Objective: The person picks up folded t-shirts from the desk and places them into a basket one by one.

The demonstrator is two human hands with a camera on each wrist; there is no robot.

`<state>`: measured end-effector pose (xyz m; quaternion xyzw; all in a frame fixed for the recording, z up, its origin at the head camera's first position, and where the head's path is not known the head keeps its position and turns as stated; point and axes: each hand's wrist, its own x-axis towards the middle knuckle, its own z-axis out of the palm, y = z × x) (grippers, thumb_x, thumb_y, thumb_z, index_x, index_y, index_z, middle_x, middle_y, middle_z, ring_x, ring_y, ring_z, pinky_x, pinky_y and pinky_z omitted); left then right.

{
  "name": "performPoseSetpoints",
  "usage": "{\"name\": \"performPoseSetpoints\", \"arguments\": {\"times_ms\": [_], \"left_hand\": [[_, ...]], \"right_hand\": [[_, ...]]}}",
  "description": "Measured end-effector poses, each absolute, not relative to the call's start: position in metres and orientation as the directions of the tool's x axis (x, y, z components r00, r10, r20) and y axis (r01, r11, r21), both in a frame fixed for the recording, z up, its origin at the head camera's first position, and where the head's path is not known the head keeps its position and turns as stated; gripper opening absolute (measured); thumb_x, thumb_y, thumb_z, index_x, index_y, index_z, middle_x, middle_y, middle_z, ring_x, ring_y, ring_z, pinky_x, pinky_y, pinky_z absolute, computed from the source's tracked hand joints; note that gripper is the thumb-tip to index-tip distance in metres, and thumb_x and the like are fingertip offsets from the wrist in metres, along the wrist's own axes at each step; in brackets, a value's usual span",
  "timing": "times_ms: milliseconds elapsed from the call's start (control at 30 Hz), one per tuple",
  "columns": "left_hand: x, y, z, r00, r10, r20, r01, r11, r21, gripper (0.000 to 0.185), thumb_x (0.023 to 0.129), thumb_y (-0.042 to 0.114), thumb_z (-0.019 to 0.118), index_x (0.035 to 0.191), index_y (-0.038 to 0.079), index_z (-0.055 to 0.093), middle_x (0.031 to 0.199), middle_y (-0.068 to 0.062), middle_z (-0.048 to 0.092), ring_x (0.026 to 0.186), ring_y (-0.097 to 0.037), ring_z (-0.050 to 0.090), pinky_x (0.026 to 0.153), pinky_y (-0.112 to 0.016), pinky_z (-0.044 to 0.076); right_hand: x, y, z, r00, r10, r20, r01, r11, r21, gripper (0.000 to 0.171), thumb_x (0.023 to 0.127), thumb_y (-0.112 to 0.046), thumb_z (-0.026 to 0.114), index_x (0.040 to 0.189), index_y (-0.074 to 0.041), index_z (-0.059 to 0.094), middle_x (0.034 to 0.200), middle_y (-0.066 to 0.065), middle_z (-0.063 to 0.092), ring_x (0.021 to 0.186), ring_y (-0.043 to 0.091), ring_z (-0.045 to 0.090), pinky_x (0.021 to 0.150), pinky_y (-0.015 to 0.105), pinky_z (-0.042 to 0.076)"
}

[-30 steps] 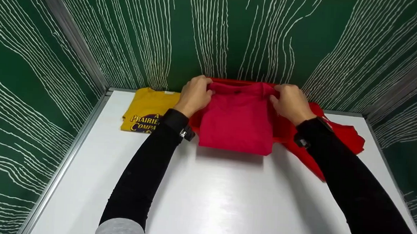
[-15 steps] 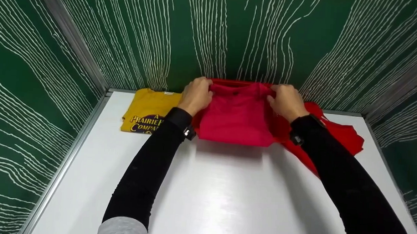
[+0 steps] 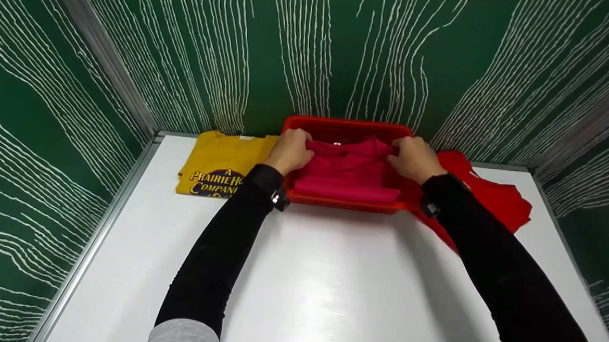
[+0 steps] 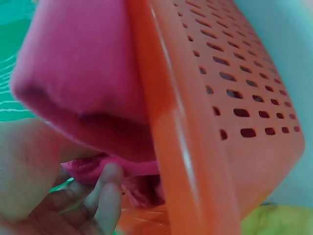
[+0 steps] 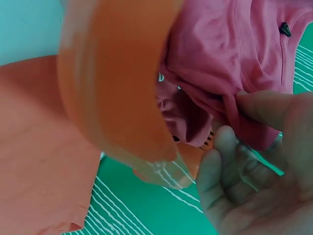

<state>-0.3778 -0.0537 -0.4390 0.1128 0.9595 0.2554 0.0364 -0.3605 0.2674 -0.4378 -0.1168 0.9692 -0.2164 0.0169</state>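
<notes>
A folded crimson-pink shirt (image 3: 349, 168) lies inside the top of a red plastic basket (image 3: 348, 123), its lower fold close to the basket's front rim. At the shirt's collar end, my left hand (image 3: 291, 150) grips the left corner. My right hand (image 3: 415, 158) pinches the opposite corner between thumb and fingers, as the right wrist view shows on the bunched cloth (image 5: 220, 58). In the left wrist view, the shirt's rolled fold (image 4: 83, 63) hangs beside the slotted basket wall (image 4: 234, 98). More pink cloth shows deeper in the basket in the right wrist view.
To the basket's left lies a folded yellow shirt (image 3: 221, 159) with printed lettering. A red garment (image 3: 501, 202) spreads on the right, partly under my right forearm. The white table (image 3: 320, 276) meets a green wall (image 3: 269, 49) with pale lines behind the basket.
Both hands have come down and slightly nearer with the pink shirt. Its lower part, hanging over the basket's front before, has folded inside, and the basket's rim now shows.
</notes>
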Motion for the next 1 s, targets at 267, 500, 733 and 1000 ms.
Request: {"name": "performPoseSetpoints", "arguments": {"times_ms": [267,500,733,1000], "left_hand": [[-0.385,-0.051,-0.439,-0.981,0.192,-0.026,0.14,0.795,0.59,0.034,0.107,0.015,0.067,0.139,0.004,0.074,0.148,-0.016,0.071,0.134,-0.027,0.068,0.115,-0.039,0.055],[-0.388,-0.05,-0.441,-0.99,0.132,-0.041,0.074,0.753,0.653,0.032,0.108,0.013,0.065,0.138,0.003,0.073,0.147,-0.014,0.071,0.121,-0.024,0.069,0.107,-0.036,0.056],[-0.416,-0.053,-0.466,-0.994,0.107,-0.033,0.049,0.682,0.73,0.03,0.108,0.022,0.067,0.133,0.007,0.075,0.14,-0.013,0.074,0.121,-0.023,0.07,0.104,-0.035,0.058],[-0.407,-0.045,-0.455,-0.997,0.077,-0.015,0.042,0.68,0.732,0.029,0.112,0.016,0.061,0.137,0.01,0.073,0.145,-0.014,0.071,0.133,-0.026,0.067,0.112,-0.037,0.055]], "right_hand": [[-0.366,0.266,-0.44,-0.985,-0.169,0.042,-0.17,0.876,-0.452,0.045,0.107,-0.01,0.063,0.147,0.012,0.062,0.144,0.04,0.064,0.128,0.055,0.066,0.109,0.064,0.054],[-0.372,0.262,-0.441,-0.99,-0.122,0.074,-0.142,0.891,-0.43,0.042,0.107,-0.013,0.064,0.142,0.01,0.066,0.142,0.038,0.065,0.129,0.057,0.064,0.11,0.068,0.052],[-0.377,0.26,-0.434,-0.995,-0.098,0.032,-0.101,0.87,-0.483,0.044,0.107,-0.015,0.063,0.143,0.01,0.066,0.142,0.037,0.067,0.12,0.051,0.07,0.108,0.062,0.055],[-0.403,0.276,-0.455,-0.994,-0.093,0.056,-0.109,0.828,-0.55,0.031,0.108,-0.021,0.06,0.116,0.003,0.078,0.12,0.03,0.077,0.108,0.045,0.073,0.1,0.057,0.057]]}}
